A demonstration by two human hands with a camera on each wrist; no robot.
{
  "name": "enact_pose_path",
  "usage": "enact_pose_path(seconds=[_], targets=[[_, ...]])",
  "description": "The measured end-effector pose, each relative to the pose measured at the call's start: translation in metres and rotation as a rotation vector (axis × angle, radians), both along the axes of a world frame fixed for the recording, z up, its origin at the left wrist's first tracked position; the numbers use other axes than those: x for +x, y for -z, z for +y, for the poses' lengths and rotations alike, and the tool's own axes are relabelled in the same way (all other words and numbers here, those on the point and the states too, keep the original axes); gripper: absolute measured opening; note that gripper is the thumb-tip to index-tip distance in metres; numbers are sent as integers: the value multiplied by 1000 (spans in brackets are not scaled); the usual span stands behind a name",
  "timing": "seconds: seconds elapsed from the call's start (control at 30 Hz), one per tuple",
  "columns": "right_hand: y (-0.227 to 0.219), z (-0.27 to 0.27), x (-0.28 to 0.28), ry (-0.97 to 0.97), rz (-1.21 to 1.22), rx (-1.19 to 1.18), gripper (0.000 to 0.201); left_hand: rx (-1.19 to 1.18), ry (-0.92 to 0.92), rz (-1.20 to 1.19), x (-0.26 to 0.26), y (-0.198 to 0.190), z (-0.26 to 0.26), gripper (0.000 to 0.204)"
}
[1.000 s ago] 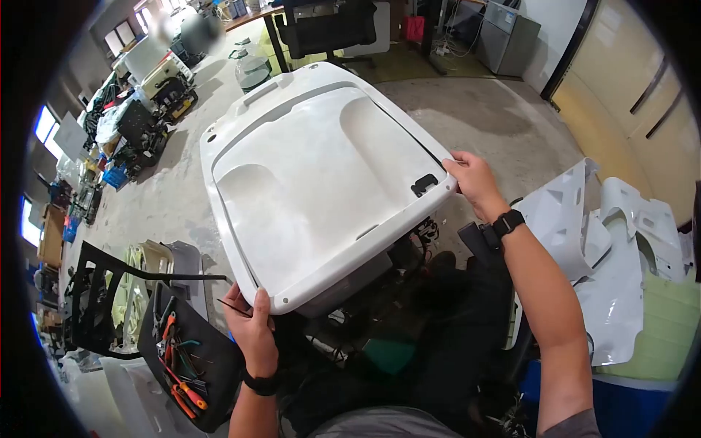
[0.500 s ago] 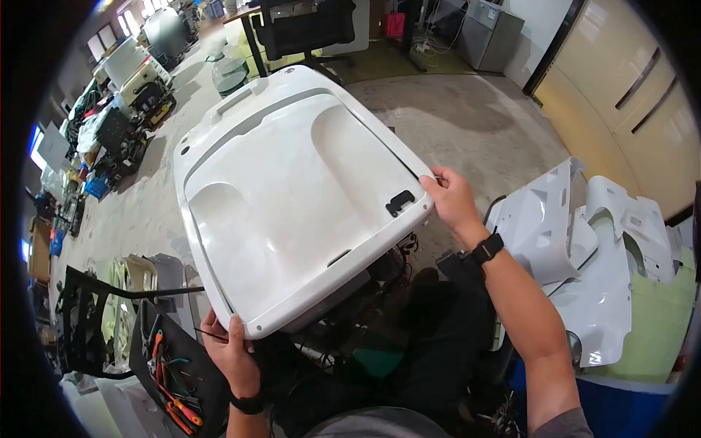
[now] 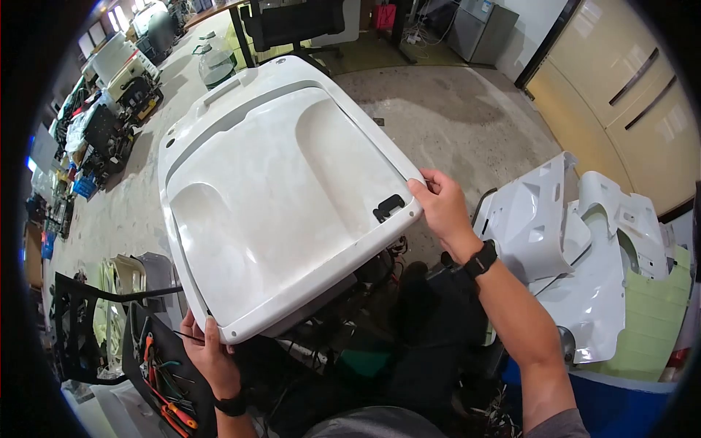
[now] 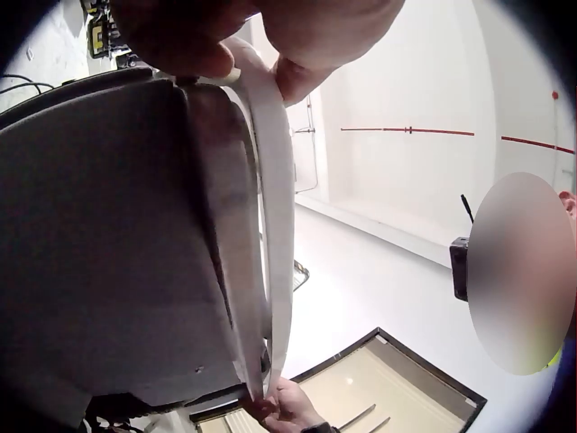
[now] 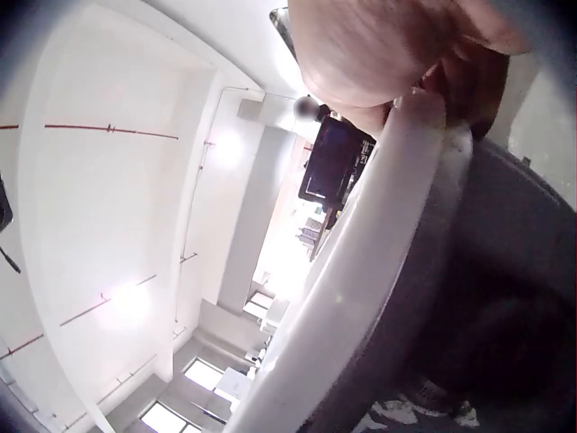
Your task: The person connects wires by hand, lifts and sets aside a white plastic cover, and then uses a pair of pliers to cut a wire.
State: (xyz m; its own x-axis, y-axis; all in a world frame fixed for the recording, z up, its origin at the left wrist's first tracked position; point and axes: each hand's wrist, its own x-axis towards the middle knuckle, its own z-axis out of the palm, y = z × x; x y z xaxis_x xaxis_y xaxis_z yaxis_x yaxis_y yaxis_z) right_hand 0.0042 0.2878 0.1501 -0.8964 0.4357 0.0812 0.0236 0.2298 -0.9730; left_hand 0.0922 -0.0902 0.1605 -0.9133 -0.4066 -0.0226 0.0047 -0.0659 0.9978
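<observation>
A large white moulded panel (image 3: 255, 197) with two shallow hollows lies tilted before me, over a dark grey body (image 4: 99, 244). My left hand (image 3: 213, 361) grips its near left corner, thumb on top and fingers underneath. A thin dark rod (image 3: 188, 336) sticks out beside those fingers. At the near right corner my right hand (image 3: 443, 212) pinches the rim, thumb on top. Close to it, a small black bracket (image 3: 388, 208) sits on the panel. In the right wrist view the right hand (image 5: 388, 50) curls over the panel's edge (image 5: 361, 253).
Pliers and an orange-handled screwdriver (image 3: 182, 416) lie on a black surface at the left, near a black frame (image 3: 69, 328). White moulded parts (image 3: 529, 219) rest by a blue bin (image 3: 599, 409) at the right. Beyond the panel stand a large bottle (image 3: 217, 69) and an office chair (image 3: 296, 29).
In the head view the panel and both hands have shifted left and somewhat down, along with the surroundings. Both hands keep their hold on the same corners.
</observation>
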Motion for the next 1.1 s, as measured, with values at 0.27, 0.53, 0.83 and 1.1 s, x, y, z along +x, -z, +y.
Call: enact_pose_path(seconds=[0.27, 0.53, 0.83, 1.1], targets=[[-15, 4, 1, -66, -51, -92, 37, -4, 169, 142, 17, 22, -9, 81], [-13, 0, 3, -56, -75, -26, 38, -284, 57, 183, 25, 31, 2, 93], [-19, -5, 4, -32, -123, -25, 34, -334, 91, 158, 19, 25, 0, 90], [-17, -12, 10, -49, -80, -48, 35, -332, 124, 189, 13, 19, -11, 91]])
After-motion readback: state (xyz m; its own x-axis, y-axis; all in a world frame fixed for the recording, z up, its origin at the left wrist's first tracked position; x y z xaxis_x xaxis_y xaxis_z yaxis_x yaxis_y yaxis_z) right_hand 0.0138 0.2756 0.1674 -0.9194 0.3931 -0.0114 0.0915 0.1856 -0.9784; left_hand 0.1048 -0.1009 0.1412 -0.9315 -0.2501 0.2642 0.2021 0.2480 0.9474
